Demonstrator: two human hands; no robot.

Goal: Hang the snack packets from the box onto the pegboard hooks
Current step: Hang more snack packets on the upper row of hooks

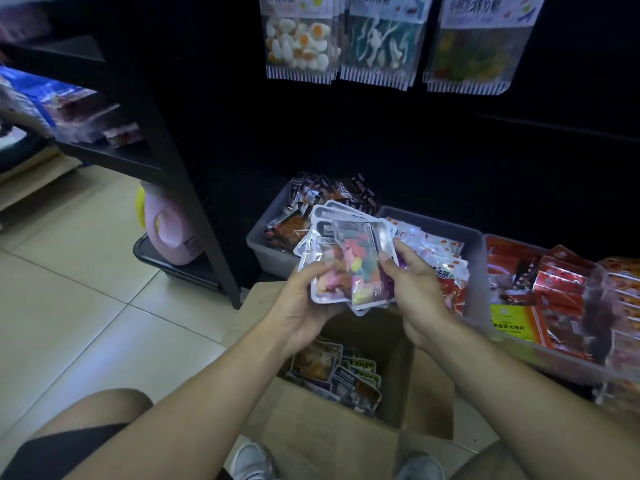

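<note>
An open brown cardboard box (346,441) on the floor holds glossy packets. Above it, left hand (301,306) and right hand (412,289) curl their fingers around a fanned stack of clear, rounded-corner gummy packets (349,258). Beyond, striped-edged pouches (301,39) hang on the black pegboard (415,140).

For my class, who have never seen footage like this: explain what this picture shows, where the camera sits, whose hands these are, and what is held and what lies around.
There is no machine here. The one picture comes from a camera worn on a person's head, looking down. The left hand and right hand together hold a fanned stack of snack packets. Below them an open cardboard box on the floor holds more packets. Behind stand grey bins of other snacks, and candy bags hang on the dark board above.
</note>
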